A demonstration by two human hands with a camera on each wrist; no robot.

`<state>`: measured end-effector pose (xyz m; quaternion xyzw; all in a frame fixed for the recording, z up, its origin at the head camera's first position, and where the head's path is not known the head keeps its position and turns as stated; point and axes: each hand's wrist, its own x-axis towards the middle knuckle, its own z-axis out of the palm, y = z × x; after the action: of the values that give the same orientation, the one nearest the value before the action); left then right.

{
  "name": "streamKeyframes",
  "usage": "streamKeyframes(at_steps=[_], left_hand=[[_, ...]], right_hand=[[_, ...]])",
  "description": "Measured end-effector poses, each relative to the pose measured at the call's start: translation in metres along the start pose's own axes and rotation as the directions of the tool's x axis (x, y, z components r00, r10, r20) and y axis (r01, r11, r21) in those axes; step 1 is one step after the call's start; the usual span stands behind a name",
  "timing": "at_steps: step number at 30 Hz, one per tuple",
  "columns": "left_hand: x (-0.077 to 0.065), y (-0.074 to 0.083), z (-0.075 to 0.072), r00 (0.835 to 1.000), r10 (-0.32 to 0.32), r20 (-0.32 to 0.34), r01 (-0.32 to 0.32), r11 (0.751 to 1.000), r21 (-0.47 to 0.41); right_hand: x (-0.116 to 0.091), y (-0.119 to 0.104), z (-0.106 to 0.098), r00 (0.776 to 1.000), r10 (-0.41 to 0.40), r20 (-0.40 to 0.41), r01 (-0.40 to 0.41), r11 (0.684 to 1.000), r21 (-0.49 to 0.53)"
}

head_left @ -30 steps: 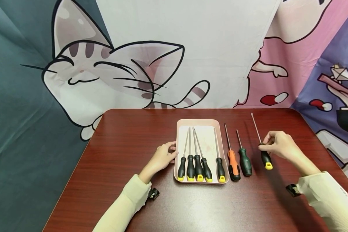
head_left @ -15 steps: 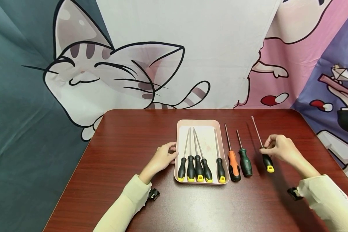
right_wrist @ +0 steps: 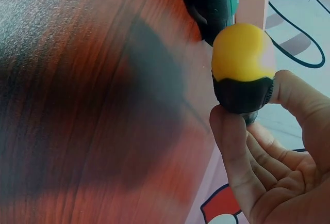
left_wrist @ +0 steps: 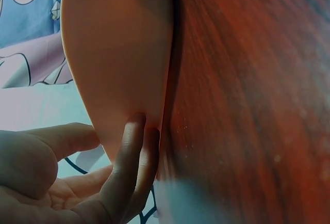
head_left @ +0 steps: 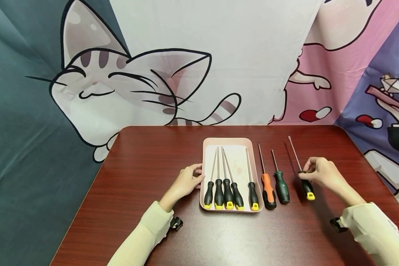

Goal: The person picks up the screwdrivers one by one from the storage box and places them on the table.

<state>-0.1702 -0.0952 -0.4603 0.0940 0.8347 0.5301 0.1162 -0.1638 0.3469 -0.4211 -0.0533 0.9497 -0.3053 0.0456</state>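
My right hand [head_left: 320, 173] pinches a slotted screwdriver [head_left: 307, 189] with a black-and-yellow handle, gripping near the top of the handle. Its shaft points to the back of the table. In the right wrist view the yellow handle end [right_wrist: 243, 53] faces the camera, with a shadow on the tabletop beside it. My left hand [head_left: 185, 180] holds the left edge of a pale pink tray [head_left: 227, 141]; the left wrist view shows the thumb at the rim and fingers [left_wrist: 135, 131] against the outer wall. Several black-and-yellow screwdrivers [head_left: 227, 194] lie inside the tray, shafts pointing away.
Right of the tray lie an orange-and-black screwdriver [head_left: 268, 188] and a shorter green screwdriver [head_left: 282, 187], side by side. The reddish-brown wooden table [head_left: 153, 147] ends at a cartoon-print cloth [head_left: 259, 66] hanging behind it.
My right hand has brought the screwdriver slightly towards the near side of the table, and its shadow now lies nearer to it. The left hand and tray have stayed in place.
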Motion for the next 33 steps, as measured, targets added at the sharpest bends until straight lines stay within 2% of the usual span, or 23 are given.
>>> streamKeyframes(at_steps=[33], left_hand=[[-0.001, -0.001, -0.001, 1.000, -0.004, 0.005, 0.004, 1.000, -0.008]], right_hand=[[0.002, 0.016, 0.016, 1.000, 0.000, 0.004, 0.000, 1.000, -0.005]])
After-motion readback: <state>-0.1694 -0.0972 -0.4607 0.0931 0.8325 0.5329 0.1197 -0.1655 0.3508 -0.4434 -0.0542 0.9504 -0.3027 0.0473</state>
